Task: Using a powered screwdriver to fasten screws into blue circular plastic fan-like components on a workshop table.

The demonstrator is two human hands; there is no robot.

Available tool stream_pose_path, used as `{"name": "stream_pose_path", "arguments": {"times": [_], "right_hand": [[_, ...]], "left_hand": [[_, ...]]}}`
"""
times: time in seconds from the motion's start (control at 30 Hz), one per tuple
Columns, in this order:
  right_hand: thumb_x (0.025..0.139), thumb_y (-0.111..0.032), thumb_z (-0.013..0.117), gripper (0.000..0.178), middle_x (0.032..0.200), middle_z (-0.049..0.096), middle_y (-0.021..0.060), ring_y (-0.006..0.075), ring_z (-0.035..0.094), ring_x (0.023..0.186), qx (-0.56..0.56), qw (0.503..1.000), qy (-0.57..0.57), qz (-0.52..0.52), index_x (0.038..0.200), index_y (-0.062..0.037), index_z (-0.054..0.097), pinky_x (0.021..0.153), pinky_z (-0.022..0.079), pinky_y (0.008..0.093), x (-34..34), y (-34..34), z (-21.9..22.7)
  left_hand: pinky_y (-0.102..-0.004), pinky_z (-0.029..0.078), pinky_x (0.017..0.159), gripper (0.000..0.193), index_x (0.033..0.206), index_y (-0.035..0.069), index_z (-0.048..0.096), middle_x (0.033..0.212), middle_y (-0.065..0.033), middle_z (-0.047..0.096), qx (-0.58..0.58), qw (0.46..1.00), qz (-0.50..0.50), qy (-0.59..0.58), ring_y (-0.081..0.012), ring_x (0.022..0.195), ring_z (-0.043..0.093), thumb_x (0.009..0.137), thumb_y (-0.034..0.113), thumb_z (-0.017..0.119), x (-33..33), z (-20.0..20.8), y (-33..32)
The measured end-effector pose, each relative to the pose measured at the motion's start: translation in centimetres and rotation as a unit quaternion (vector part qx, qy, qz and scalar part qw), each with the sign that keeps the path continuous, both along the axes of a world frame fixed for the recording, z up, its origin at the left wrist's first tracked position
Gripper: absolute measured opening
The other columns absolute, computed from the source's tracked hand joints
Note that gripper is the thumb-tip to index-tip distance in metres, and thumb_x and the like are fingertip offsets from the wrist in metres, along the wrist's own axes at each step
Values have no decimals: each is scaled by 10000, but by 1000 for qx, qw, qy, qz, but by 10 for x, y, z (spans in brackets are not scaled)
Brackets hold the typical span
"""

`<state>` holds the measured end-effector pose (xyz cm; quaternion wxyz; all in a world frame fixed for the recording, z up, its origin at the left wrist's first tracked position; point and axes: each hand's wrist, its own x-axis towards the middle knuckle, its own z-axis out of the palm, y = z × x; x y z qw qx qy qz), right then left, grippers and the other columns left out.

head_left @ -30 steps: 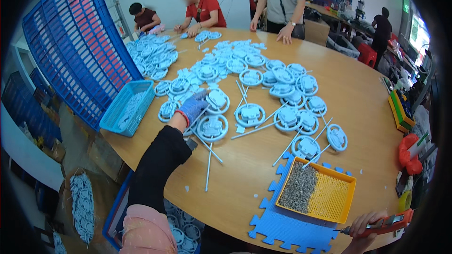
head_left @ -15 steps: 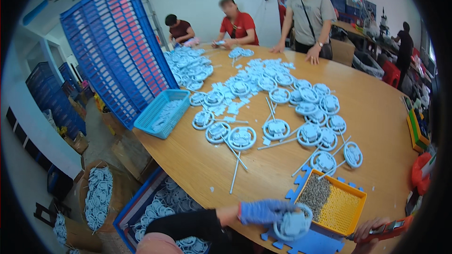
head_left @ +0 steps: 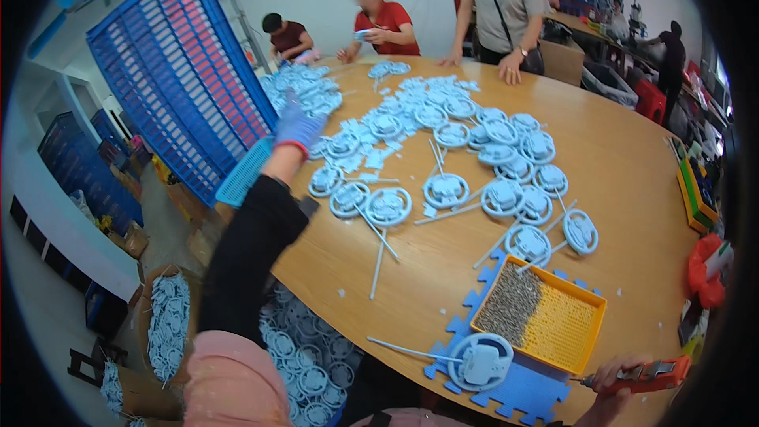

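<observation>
My left hand point(head_left: 300, 128), in a blue-purple glove with a red cuff, reaches out over the table beside the light-blue basket point(head_left: 247, 172), near the far pile of pale-blue parts point(head_left: 310, 92). Its fingers look stretched out, and nothing shows in them. At the lower right my bare right hand point(head_left: 613, 375) is closed around an orange-red electric screwdriver point(head_left: 656, 375), its bit pointing left. A pale-blue toy steering wheel point(head_left: 481, 362) lies on the blue foam mat point(head_left: 531, 391), with a thin rod point(head_left: 403, 348) extending left from it. Beside it sits a yellow tray point(head_left: 597, 332) holding many small screws point(head_left: 510, 304).
Several pale-blue steering wheels point(head_left: 444, 190) with rods and flat pieces spread across the wooden table point(head_left: 632, 190). Blue crates point(head_left: 178, 71) lean at the left. A bin of wheels point(head_left: 312, 379) stands below the table edge. Three people are at the far side, one standing point(head_left: 506, 8).
My left hand has let go of the steering wheel on the mat and swung far left and forward, to the basket and pile. The right hand still holds the screwdriver. The view has shifted slightly.
</observation>
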<state>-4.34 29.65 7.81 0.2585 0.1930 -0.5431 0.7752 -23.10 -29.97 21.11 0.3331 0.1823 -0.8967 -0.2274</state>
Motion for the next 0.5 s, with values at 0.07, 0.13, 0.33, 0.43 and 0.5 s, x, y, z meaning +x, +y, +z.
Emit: {"name": "stream_pose_path", "arguments": {"times": [0.07,0.13,0.33,0.43,0.5], "right_hand": [[789,-442,726,537,626,465,35,117,446,434,8,999,-26,-19,964,-44,409,366,380,227,-8,-1,-5],[793,-428,728,522,638,474,37,115,445,432,24,1000,-5,-3,965,-45,416,369,378,223,-6,-1,1],[795,-403,736,503,629,482,34,123,463,440,32,998,-7,46,971,-37,438,381,385,226,-11,-6,6],[804,-388,731,484,630,495,35,131,478,456,46,995,-3,87,971,-40,439,410,406,229,-5,0,5],[792,-375,746,487,626,507,51,146,500,463,32,996,-16,86,970,-32,449,419,420,245,0,4,5]], "left_hand": [[-351,381,1015,796,1370,-52,342,1318,-226,492,-39,991,-66,-113,-293,1237,468,803,404,665,-14,-46,-2],[-358,320,1074,843,1400,-5,332,1395,-233,411,-116,929,-199,-288,-325,1315,382,783,458,672,-11,-80,37],[-433,434,953,742,1354,84,415,1320,-208,478,-231,906,-108,-337,-352,1161,514,770,451,690,-1,-164,117],[-422,509,844,598,1286,58,475,1260,-186,521,-84,933,-126,-325,-316,1038,596,815,377,661,-20,-180,92],[-395,539,775,457,1239,44,508,1209,-163,557,228,926,-195,-227,-287,964,626,877,306,604,-22,-175,53]]}}
